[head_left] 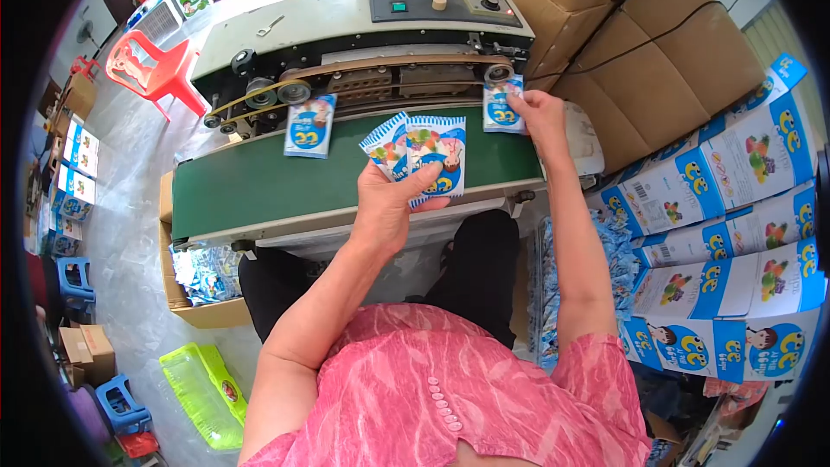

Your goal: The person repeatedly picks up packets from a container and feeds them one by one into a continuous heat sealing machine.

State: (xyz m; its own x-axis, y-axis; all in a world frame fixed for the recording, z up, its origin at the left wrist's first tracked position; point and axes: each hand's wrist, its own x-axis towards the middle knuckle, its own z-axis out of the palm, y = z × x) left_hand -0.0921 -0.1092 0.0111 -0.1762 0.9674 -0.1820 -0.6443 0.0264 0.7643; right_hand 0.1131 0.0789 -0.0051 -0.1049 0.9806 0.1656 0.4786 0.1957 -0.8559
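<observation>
Above the green conveyor belt [233, 182], my left hand [389, 203] is closed on a small fan of blue and white candy packets [437, 151], its thumb across the front one. My right hand [543, 121] pinches the edge of another packet [503, 112] at the right end of the sealing machine [346, 35], where that packet's top meets the machine's belt near a pulley. Further left, a packet [309, 127] hangs from the machine over the green belt, its top edge at the rollers.
Large cardboard boxes [666, 60] stand behind and right of the machine. Printed cartons [726, 182] are stacked at the right, beside a bin of packets [584, 268]. An open box [207, 313] holds packets below the belt's left end. A green basket [203, 393] and red chair [156, 69] are at left.
</observation>
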